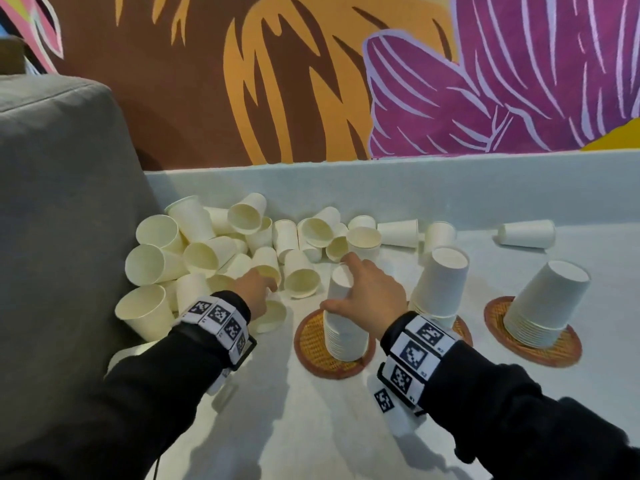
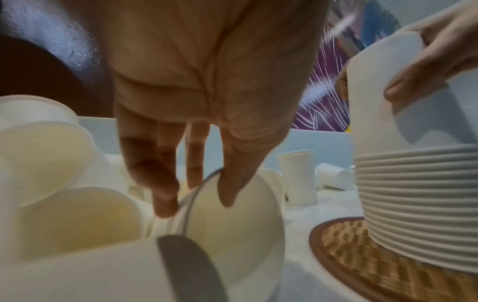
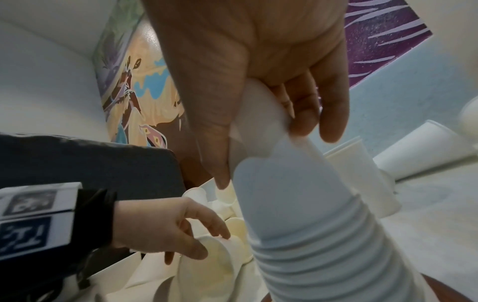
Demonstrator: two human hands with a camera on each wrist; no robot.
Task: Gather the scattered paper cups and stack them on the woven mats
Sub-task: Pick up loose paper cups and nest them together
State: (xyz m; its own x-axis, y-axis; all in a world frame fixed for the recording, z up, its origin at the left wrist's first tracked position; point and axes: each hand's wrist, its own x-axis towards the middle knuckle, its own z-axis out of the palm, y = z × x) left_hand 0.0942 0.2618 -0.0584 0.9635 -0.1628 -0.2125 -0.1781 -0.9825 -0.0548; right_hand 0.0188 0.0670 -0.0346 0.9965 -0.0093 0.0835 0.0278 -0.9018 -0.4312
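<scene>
Many white paper cups lie tumbled on the white surface at the left. My left hand reaches into this pile and pinches the rim of one cup, thumb inside and a finger outside. Three round woven mats each carry an upturned stack. My right hand grips the top cup of the left stack on the nearest mat, thumb on one side and fingers on the other. The right wrist view shows that hand around the stack.
A middle stack and a right stack stand on their own mats. A lone cup lies at the back right. A grey cushion borders the pile on the left. A painted wall rises behind.
</scene>
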